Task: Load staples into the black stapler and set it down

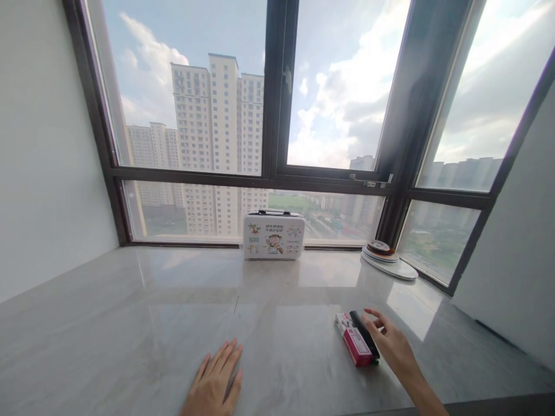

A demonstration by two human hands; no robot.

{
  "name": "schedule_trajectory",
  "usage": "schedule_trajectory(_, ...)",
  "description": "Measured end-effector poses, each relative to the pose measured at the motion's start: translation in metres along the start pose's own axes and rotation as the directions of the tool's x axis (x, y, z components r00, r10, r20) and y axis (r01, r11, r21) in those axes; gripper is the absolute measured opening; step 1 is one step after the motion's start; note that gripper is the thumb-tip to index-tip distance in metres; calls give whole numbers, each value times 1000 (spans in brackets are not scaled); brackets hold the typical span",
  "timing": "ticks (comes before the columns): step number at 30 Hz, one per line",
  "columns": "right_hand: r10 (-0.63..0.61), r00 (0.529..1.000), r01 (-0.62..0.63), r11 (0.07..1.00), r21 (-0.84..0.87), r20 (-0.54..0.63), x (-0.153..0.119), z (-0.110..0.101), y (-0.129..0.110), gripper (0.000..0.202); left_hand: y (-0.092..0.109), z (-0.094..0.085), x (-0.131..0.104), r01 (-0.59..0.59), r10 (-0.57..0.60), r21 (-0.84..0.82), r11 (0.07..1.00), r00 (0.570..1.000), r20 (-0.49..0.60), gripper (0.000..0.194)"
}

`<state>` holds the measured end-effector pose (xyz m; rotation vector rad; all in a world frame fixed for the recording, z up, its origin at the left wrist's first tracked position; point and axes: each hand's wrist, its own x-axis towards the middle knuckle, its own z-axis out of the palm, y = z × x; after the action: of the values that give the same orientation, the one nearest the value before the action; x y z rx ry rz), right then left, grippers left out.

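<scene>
My left hand (215,378) lies flat on the pale marble sill (281,358), fingers stretched out, with nothing in it. My right hand (389,341) hovers at the right side of a long black object (365,335) that looks like a stapler. Its fingers are loosely bent and apart; whether a fingertip touches the black object I cannot tell. Right against that object, on its left, lies a pink and white printed cardboard box (355,345). A thin dark line (236,304) shows on the sill ahead of my left hand; its kind is unclear.
A white case (274,237) with cartoon prints and a dark handle stands upright against the window. Stacked round plates or boards (384,254) rest in the back right corner on a larger white oval one (407,271). Dark window frames (277,115) and side walls (47,144) bound the sill.
</scene>
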<state>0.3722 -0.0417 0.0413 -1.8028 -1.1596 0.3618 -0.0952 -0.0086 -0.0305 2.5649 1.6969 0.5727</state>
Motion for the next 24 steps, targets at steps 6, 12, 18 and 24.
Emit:
schedule_trajectory(6, -62, 920, 56, 998, 27, 388, 11, 9, 15, 64, 6, -10, 7, 73, -77, -121, 990, 996, -32, 46)
schedule_trajectory(12, -90, 947, 100, 995, -18, 308, -39, 83, -34, 62, 73, -28, 31, 274, -193, -511, 814, 959, 206, 50)
schedule_trajectory(18, -63, 984, 83, 990, -116, 169, -75, 145, -79, 55, 143, -5, 65, 193, -262, -453, 870, 960, -96, 55)
schedule_trajectory(24, -5, 990, -1, 999, 39, 143, -59, 117, -47, 63, 129, 8, 59, 220, -295, -402, 889, 946, -135, 53)
